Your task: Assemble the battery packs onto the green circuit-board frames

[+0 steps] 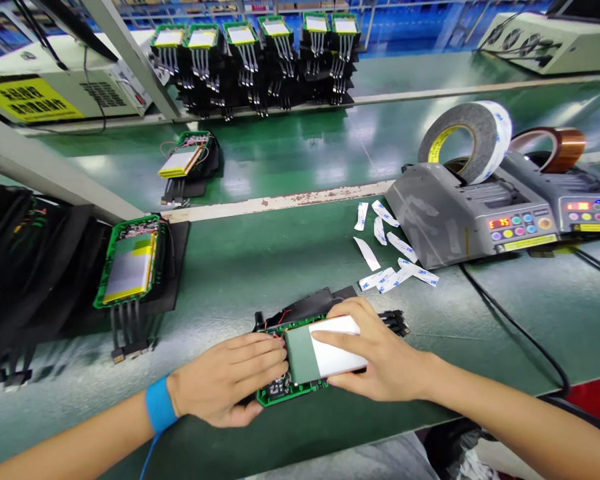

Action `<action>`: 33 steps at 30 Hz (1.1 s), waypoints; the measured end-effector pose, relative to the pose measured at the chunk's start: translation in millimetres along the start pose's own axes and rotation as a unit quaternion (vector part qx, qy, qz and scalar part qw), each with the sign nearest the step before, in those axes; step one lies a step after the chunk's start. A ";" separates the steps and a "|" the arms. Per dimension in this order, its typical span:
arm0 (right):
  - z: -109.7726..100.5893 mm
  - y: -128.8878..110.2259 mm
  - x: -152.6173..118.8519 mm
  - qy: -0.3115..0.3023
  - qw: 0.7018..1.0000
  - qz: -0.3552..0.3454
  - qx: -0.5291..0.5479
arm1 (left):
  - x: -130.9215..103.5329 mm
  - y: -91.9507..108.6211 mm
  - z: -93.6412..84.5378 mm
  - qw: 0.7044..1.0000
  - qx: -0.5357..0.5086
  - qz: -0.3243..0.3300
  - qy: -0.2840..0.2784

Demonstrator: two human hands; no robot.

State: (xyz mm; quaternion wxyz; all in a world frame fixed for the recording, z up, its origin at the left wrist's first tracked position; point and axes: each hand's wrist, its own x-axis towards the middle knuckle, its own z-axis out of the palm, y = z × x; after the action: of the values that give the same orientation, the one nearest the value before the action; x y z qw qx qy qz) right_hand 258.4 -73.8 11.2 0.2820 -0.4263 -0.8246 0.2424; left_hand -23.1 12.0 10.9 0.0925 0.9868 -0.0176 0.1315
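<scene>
At the front of the bench lies a green-rimmed case (275,399) with a circuit board and thin red wires inside. A flat battery pack (300,357), part white and part grey-green, sits over its right part. My right hand (375,353) is closed on this pack, thumb on the near edge and fingers across the top and far side. My left hand (235,373) grips the case's left end, fingers together over the board and thumb at the near corner. A blue wrist strap (161,405) is on my left wrist. Black cable ends (396,323) stick out at the right.
Tape dispensers (470,213) stand at right with a grey tape roll (467,140) and an amber one (563,150). Several backing strips (400,247) lie beside them. Another assembled unit (130,263) is at left, one (187,160) beyond the ledge, and stacked units (243,40) behind.
</scene>
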 end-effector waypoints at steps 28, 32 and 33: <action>7.9 -7.3 9.2 0.011 0.999 0.015 -0.037 | -1.6 -16.7 -15.6 0.996 -0.047 0.070 -0.030; 8.4 -7.0 10.3 0.030 0.999 0.007 -0.035 | 0.1 -17.5 -16.2 0.996 -0.070 0.059 -0.013; 8.6 -7.3 9.9 0.029 0.999 0.008 -0.035 | 0.5 -17.5 -16.5 0.996 -0.071 0.055 -0.012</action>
State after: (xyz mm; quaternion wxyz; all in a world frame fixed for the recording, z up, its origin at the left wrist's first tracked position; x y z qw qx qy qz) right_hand 243.7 -70.7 12.2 0.2893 -0.4492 -0.8205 0.2033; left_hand -25.8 32.3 23.5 0.1550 0.9767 -0.0827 0.1234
